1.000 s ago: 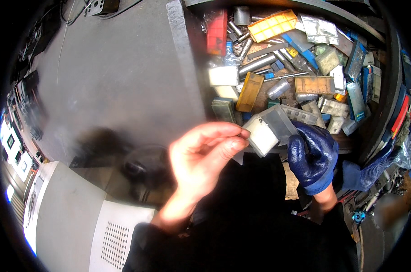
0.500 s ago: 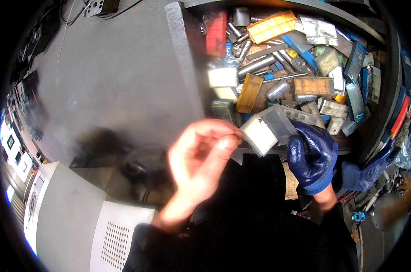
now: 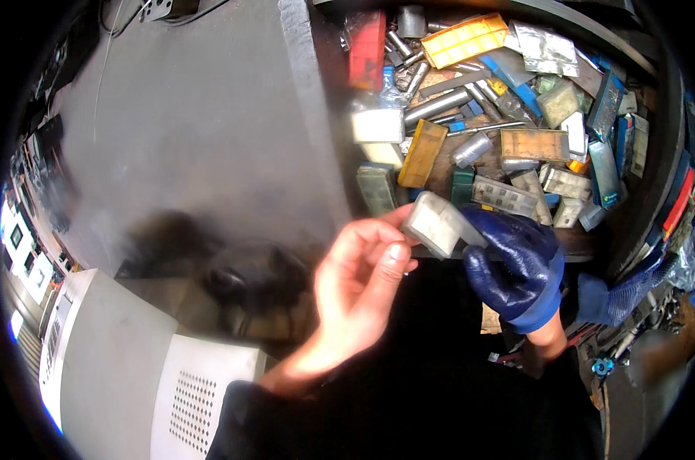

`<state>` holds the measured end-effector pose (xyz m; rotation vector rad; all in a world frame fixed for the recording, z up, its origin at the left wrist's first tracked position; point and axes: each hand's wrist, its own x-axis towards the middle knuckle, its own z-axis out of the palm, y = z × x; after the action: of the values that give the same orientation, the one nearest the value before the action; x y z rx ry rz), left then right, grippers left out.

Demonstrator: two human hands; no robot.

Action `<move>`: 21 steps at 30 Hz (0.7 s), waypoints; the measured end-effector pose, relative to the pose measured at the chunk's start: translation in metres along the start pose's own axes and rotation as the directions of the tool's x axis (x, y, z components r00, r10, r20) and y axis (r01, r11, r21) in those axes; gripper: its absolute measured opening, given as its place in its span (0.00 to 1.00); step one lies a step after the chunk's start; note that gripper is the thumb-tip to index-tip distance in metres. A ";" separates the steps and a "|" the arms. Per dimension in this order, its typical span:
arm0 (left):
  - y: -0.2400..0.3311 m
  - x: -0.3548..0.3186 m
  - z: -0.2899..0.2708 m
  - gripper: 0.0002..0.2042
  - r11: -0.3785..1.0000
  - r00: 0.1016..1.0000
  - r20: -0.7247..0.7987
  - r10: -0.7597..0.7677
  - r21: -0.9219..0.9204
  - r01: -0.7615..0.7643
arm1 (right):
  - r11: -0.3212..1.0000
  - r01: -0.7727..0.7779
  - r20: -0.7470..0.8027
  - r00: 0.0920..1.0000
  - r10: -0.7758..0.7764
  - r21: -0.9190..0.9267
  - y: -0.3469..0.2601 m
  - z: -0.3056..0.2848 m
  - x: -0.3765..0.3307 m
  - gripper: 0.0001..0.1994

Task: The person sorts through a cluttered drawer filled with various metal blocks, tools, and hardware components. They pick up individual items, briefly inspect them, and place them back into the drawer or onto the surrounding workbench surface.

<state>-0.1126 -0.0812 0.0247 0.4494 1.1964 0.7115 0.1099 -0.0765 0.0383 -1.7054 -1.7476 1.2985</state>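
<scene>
A clear plastic box [image 3: 434,224], with something whitish showing in or on it, is held tilted between the two hands, gripped at its right end by the blue-gloved right hand [image 3: 518,264]. The bare left hand [image 3: 357,272] is raised just beside the box, its fingers curled toward the thumb; whether anything small is pinched there cannot be told. Just beyond the hands, a dark-rimmed tray [image 3: 604,34] is crowded. Nearest the box, one green case [image 3: 462,186] and one clear case [image 3: 504,195] holding small dark pieces are seen. Farther out, two amber cases [image 3: 422,155], one bright yellow case [image 3: 464,41] and one red case [image 3: 367,50] can be counted, with metal rods [image 3: 438,106] strewn among them.
</scene>
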 end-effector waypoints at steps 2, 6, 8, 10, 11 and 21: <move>-0.002 -0.007 0.007 0.06 0.999 0.999 -0.043 -0.027 0.021 0.028 | 0.999 0.035 0.002 0.999 -0.035 0.016 0.008 0.008 -0.006 0.21; -0.009 -0.019 0.006 0.06 0.998 0.998 -0.024 -0.051 0.038 0.052 | 0.983 -0.050 0.032 0.998 0.045 0.179 0.010 0.017 -0.016 0.22; -0.011 -0.024 0.007 0.06 0.997 0.997 -0.028 -0.073 0.038 0.074 | 0.972 -0.057 0.016 0.998 0.055 0.230 0.014 0.024 -0.023 0.22; -0.014 -0.027 0.009 0.06 0.995 0.995 0.007 -0.099 0.024 0.099 | 0.972 -0.064 -0.006 0.998 0.067 0.227 0.017 0.030 -0.029 0.22; -0.014 -0.028 0.009 0.05 0.992 0.995 0.002 -0.101 0.077 0.100 | 0.977 -0.069 -0.017 0.997 0.074 0.204 0.016 0.033 -0.031 0.22; -0.033 -0.013 0.021 0.05 0.847 0.966 -0.100 0.240 0.508 -0.158 | 0.998 0.019 -0.002 1.000 -0.019 -0.058 0.009 0.040 -0.031 0.23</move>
<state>-0.0867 -0.1126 0.0184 0.9763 1.5054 0.6180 0.0897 -0.1207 0.0218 -1.7169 -1.8124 1.2484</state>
